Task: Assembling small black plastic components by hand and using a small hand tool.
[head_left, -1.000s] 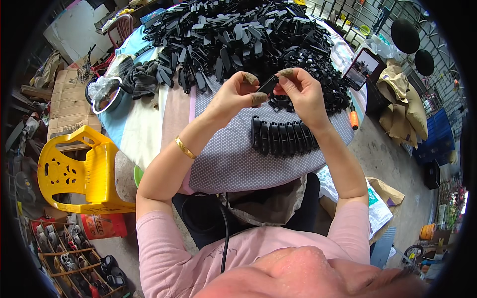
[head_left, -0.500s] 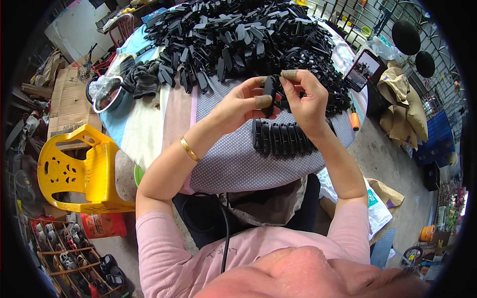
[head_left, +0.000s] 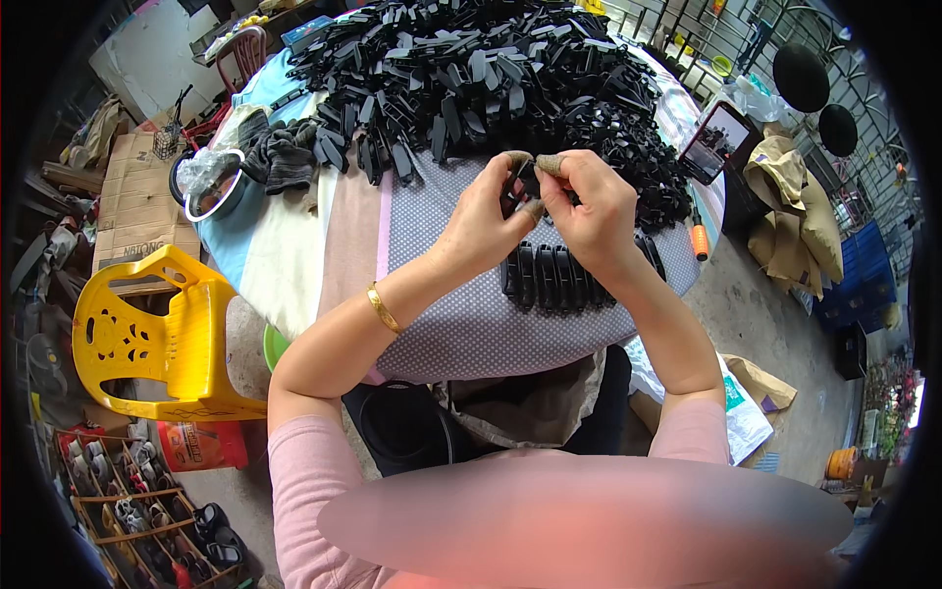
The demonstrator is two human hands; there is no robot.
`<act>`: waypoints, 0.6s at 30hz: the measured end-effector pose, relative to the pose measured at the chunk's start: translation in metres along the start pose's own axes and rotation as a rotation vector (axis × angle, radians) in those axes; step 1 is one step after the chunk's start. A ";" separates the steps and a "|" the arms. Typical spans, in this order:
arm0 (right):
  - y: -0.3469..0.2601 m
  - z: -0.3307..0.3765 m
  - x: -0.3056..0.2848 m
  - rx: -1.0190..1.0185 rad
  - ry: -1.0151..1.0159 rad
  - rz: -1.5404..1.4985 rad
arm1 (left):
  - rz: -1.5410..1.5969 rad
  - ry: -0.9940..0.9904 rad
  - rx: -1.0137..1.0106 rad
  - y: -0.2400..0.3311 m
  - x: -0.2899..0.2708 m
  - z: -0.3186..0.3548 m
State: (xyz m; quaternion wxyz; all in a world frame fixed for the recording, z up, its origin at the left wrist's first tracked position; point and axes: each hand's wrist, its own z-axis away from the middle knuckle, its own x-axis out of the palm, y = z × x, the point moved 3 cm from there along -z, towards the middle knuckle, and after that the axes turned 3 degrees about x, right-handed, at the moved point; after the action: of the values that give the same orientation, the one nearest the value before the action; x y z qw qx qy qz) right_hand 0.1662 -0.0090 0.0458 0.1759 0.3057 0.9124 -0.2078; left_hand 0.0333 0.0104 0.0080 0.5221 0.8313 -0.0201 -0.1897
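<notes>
Above the near half of the round table (head_left: 422, 344), the left hand (head_left: 483, 218) is curled narrow around a slim black piece (head_left: 518, 188), its thumb and fingers closing on it from either side and partly hiding it. The right hand (head_left: 592, 204) meets it at the piece's upper end, thumb and forefinger drawn together; whether they pinch some smaller part cannot be told. Rough tan wraps cover fingertips on both hands, and a smooth gold bangle (head_left: 384, 308) circles the left wrist. Toward the near edge, below the right hand, stands a curved row of black pieces (head_left: 554, 279), ribbed and packed side by side. A heap of flat, elongated black parts (head_left: 461, 74), faintly glossy, spreads to the far edge, and smaller, knobbly black parts (head_left: 643, 147) lie toward the right edge, near an orange-handled tool (head_left: 699, 241). By the left edge sit crumpled, dark knit gloves (head_left: 282, 157) and a pale-rimmed bowl (head_left: 234, 196) with crinkled clear plastic. The cloth has dotted grey, pink and cream bands.
</notes>
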 end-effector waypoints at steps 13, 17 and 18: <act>-0.004 0.002 0.000 -0.052 -0.015 0.193 | 0.771 -0.070 -0.170 -0.009 -0.006 -0.004; 0.001 0.002 -0.002 -0.040 -0.083 0.109 | 0.780 -0.080 -0.201 -0.011 -0.007 -0.006; 0.000 0.002 0.001 -0.027 -0.150 0.078 | 0.760 -0.070 -0.216 -0.015 -0.009 -0.007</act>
State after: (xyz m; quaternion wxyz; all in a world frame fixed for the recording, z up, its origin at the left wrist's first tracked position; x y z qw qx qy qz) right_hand 0.1665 -0.0096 0.0433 0.2558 0.3221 0.8868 -0.2107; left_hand 0.0245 0.0249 0.0006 0.6385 0.6980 -0.3241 -0.0123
